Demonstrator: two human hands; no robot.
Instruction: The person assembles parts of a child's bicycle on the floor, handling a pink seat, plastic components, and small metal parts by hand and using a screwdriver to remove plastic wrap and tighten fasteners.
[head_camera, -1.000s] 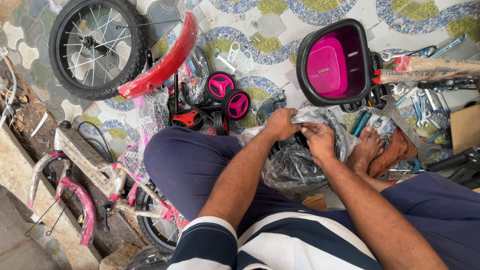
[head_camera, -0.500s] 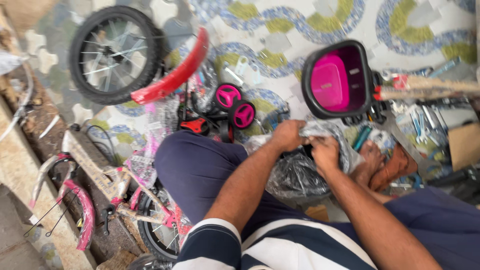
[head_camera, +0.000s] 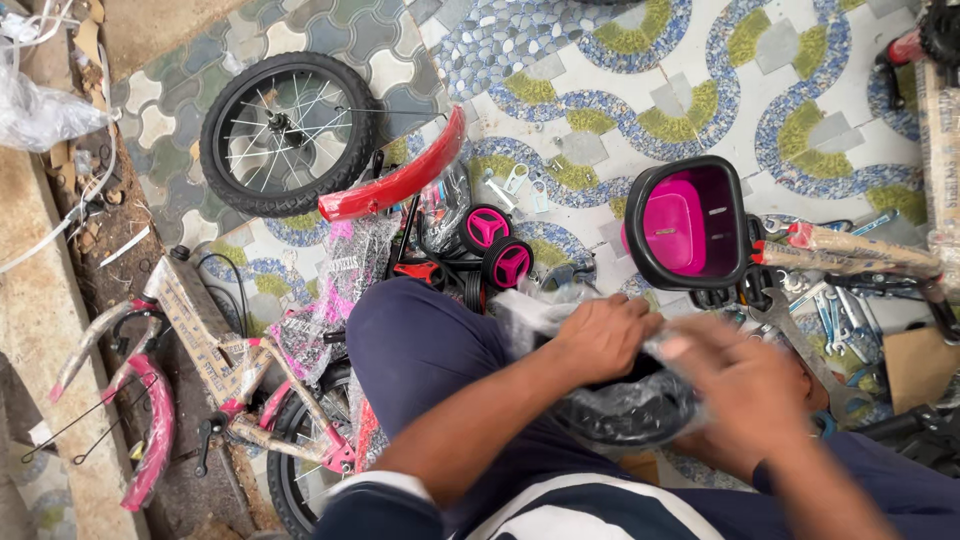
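Both hands on a plastic-wrapped black part, over the lap.

Wrapped part (head_camera: 625, 405) sits between the knees. Left hand (head_camera: 600, 335) is clamped on its clear wrap; right hand (head_camera: 745, 395), blurred, grips the wrap too. Just beyond: pink basket (head_camera: 690, 225), two small pink wheels (head_camera: 497, 245), red mudguard (head_camera: 395, 180), spoked wheel (head_camera: 287, 135) on the patterned floor (head_camera: 640, 90).

Person's clothing only: navy trousers (head_camera: 430, 350) over both legs, plain fabric, no visible pattern or pockets. Top is a striped shirt (head_camera: 560, 510), broad navy and white bands, short sleeves. Left sleeve (head_camera: 375, 495) ends in a white band with a navy edge near the elbow. Forearms bare below the sleeves. Left hand (head_camera: 600, 335) and right hand (head_camera: 745, 385) bare: no gloves, rings or watch visible. Right hand is motion-blurred, fine detail unreadable.
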